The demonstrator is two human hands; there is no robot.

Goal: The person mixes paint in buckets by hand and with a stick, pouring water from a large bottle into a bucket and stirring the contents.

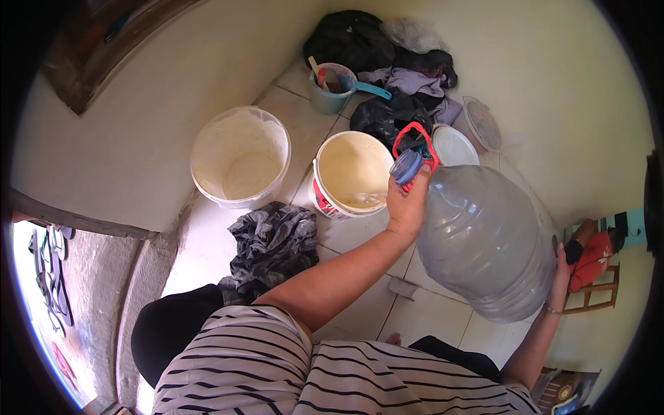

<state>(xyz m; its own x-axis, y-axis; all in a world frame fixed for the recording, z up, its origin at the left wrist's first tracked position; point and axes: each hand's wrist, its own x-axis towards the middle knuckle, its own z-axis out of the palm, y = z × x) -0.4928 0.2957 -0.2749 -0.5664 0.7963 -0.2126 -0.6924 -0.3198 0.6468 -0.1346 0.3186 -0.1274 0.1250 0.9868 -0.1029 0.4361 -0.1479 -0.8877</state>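
Note:
A large clear plastic water jug [484, 242] lies tilted across my front, its mouth toward the left. My left hand [407, 207] is closed round the jug's neck, just behind its bluish rim [406, 167]. A red carrying handle [417, 131] loops up from the neck. At the other end, my right hand [559, 275] presses against the jug's base and holds it up. Just left of the jug's mouth stands a white bucket [317, 197] with a red label. Pale liquid or residue shows low inside it. No stream from the jug can be made out.
Left of the bucket stands a translucent tub [207, 197] with whitish residue. A crumpled dark cloth [273, 238] lies nearer. Behind are a small pail [329, 104], a blue-handled dipper [373, 90], black bags [349, 40] and a white lid [454, 146]. Walls close in the corner.

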